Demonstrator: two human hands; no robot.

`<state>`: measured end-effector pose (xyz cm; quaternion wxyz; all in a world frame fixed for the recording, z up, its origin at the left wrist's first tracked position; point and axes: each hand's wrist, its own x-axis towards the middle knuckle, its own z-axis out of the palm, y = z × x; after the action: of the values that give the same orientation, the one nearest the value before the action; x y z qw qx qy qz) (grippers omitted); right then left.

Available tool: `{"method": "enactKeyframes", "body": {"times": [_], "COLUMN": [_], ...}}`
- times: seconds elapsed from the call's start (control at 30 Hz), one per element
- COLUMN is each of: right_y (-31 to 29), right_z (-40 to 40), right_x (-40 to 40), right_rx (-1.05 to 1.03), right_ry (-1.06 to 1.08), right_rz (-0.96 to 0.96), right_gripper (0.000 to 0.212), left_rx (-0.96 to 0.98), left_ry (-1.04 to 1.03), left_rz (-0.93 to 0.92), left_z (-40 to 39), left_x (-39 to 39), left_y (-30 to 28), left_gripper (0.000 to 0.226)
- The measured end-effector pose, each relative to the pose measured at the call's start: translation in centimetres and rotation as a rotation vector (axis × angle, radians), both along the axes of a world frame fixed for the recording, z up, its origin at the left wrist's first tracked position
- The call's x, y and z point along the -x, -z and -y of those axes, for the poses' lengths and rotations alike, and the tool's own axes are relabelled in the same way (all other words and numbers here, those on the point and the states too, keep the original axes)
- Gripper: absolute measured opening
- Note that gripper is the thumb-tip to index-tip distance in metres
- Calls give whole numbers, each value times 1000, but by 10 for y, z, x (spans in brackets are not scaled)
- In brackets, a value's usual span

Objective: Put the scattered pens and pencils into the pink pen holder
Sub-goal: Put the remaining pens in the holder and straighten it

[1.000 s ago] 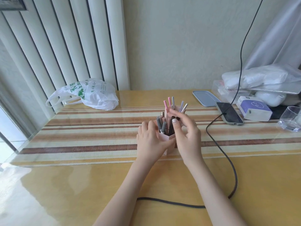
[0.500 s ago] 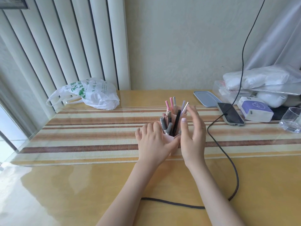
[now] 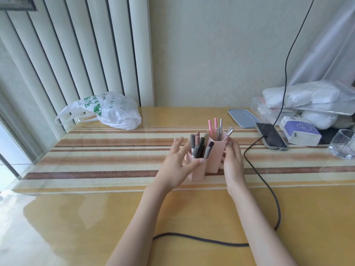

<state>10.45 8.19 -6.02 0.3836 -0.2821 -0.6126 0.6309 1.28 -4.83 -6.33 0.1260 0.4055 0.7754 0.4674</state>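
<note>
The pink pen holder (image 3: 213,162) stands upright on the striped runner in the middle of the table. Several grey and black pens (image 3: 199,148) fill its front compartments, and pink and silver pens (image 3: 215,125) stick up from the taller back one. My left hand (image 3: 176,169) is at the holder's left side with its fingers spread and lifted, only the thumb touching the front rim. My right hand (image 3: 233,162) wraps the holder's right side, thumb in front and fingers hidden behind it. No loose pens show on the table.
A black cable (image 3: 269,189) loops from the phone (image 3: 271,139) past my right arm and across the near table. At the right stand a purple-and-white box (image 3: 299,131), a glass (image 3: 342,144), a blue lid (image 3: 243,118) and piled white bags (image 3: 307,96). A plastic bag (image 3: 107,110) lies back left.
My right hand let go of the pens' tops and dropped to the holder's right side. My left hand, which cupped the holder, has spread its fingers and come away.
</note>
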Motion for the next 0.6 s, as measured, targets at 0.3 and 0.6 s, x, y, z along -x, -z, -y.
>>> {"method": "enactKeyframes", "body": {"times": [0.3,0.6], "right_y": [3,5], "right_z": [7,6], "right_x": [-1,-6], "right_rx": [-59,-35], "right_ry": [-19,-65], "right_rz": [37,-10], "right_gripper": [29,26], "left_rx": [-144,-309], "left_ry": [4,-36], "left_rz": [131,191], "left_z": [-1,-7], "left_x": [1,-4], "left_y": [1,0], "left_gripper": [45,17]}}
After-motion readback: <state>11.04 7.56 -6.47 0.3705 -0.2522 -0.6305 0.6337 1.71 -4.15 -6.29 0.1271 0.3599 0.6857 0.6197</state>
